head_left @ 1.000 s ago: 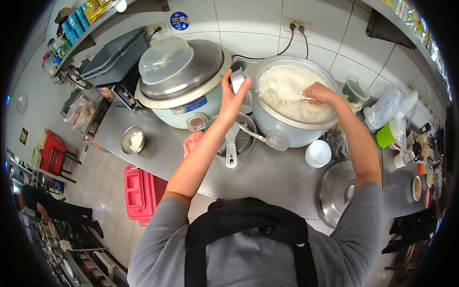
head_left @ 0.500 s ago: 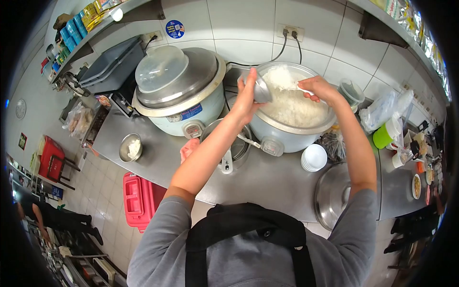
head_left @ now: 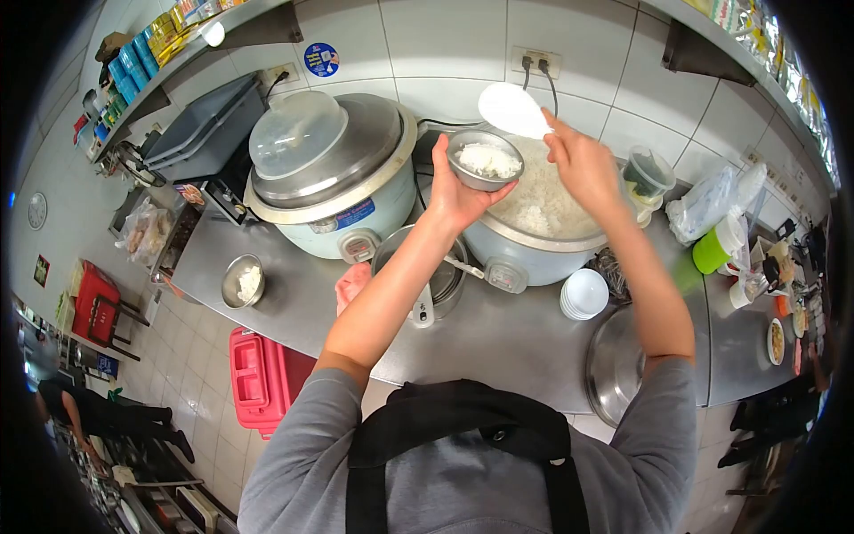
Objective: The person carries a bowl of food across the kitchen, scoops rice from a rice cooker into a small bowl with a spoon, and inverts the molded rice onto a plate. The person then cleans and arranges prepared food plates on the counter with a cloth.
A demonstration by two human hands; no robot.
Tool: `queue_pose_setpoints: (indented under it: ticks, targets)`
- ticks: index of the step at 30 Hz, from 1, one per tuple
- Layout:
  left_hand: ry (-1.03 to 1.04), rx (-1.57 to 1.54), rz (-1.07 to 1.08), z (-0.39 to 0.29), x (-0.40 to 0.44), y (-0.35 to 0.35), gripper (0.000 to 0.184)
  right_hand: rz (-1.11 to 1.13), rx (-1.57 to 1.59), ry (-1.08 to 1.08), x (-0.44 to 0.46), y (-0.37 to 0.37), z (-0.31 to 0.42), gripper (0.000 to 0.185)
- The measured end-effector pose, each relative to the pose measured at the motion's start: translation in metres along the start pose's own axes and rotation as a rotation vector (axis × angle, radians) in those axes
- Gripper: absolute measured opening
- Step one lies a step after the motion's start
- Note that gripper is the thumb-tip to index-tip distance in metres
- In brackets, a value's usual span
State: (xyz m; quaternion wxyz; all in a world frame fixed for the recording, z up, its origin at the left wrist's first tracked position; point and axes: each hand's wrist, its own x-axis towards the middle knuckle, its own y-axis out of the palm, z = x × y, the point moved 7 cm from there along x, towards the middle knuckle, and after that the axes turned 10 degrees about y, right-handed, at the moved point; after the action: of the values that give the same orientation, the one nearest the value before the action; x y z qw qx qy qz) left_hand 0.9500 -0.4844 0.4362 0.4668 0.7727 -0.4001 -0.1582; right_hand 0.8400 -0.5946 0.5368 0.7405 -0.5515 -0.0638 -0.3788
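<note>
My left hand [head_left: 461, 198] holds a small metal bowl [head_left: 486, 160] from below, with white rice in it, over the left rim of the open rice cooker [head_left: 569, 252]. My right hand [head_left: 569, 147] grips a white rice paddle [head_left: 513, 110], its broad blade raised above the bowl and the cooker. Rice [head_left: 556, 200] fills much of the cooker. To the left stands a second rice cooker [head_left: 325, 233] with its metal lid on and a clear plastic cover on top. Another metal bowl with rice [head_left: 243, 281] rests on the counter at the left.
Between the cookers is a metal pot [head_left: 449, 287] with a white handle near it. Stacked white bowls [head_left: 584, 295] and a large metal lid [head_left: 614, 365] lie on the right of the counter [head_left: 498, 343]. A red bin [head_left: 258, 378] is below; other people are at both sides.
The metal bowl has gone from tilted to upright and now shows rice inside. My right hand has lifted the paddle out of the cooker, above the bowl.
</note>
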Motion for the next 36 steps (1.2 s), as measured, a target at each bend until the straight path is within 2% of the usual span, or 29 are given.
queue_pose_setpoints:
  ticks: [1,3,4,6,7,9,14,20,23,25,26,28,29,31,35,36]
  targets:
    - [0.002,-0.001,0.0,-0.002,-0.003,-0.002,0.08,0.0,0.0,-0.002,0.0,-0.013,0.006,0.038]
    - [-0.024,-0.047,0.067,-0.005,-0.007,0.0,0.079,0.371,0.193,0.135,-0.003,-0.004,0.008,0.036]
    - [-0.022,-0.047,0.069,-0.006,-0.009,-0.001,0.079,0.369,0.192,0.134,-0.004,0.0,0.006,0.036]
    - [0.015,0.006,0.047,-0.011,-0.014,0.001,0.08,0.628,0.419,0.031,-0.014,0.031,0.009,0.033]
    - [0.015,0.006,0.049,-0.012,-0.015,0.003,0.08,0.627,0.418,0.031,-0.017,0.042,0.005,0.033]
    - [0.043,0.132,0.102,-0.017,-0.016,0.007,0.081,0.444,0.401,-0.207,-0.023,0.037,0.022,0.03]
    - [0.064,0.27,0.094,-0.021,-0.022,0.01,0.083,0.522,0.238,-0.182,-0.03,0.041,0.033,0.03]
    - [0.083,0.332,0.09,-0.018,-0.012,-0.01,0.08,0.671,0.446,-0.189,-0.015,0.063,0.01,0.031]
    - [0.129,0.331,0.067,-0.027,-0.006,-0.014,0.079,0.695,0.349,-0.156,0.002,0.032,0.011,0.036]
    - [0.163,0.331,0.046,-0.034,-0.005,-0.016,0.079,0.518,0.289,-0.01,0.028,0.01,-0.015,0.037]
    - [0.167,0.325,0.049,-0.036,-0.006,-0.017,0.078,0.517,0.288,-0.005,0.035,0.012,-0.026,0.037]
    - [0.159,0.318,0.071,-0.038,-0.008,-0.02,0.08,0.246,-0.148,0.061,0.052,0.016,-0.066,0.04]
    - [0.153,0.314,0.073,-0.038,-0.009,-0.02,0.08,0.248,-0.153,0.067,0.054,0.028,-0.086,0.04]
    - [0.158,0.303,0.066,-0.038,-0.013,-0.017,0.083,0.093,-0.591,-0.072,0.056,0.052,-0.119,0.041]
    - [0.149,0.304,0.067,-0.037,-0.016,-0.017,0.084,0.107,-0.744,-0.144,0.048,0.079,-0.148,0.047]
    - [0.15,0.298,0.058,-0.038,-0.017,-0.017,0.084,0.18,-0.737,-0.105,0.042,0.076,-0.143,0.048]
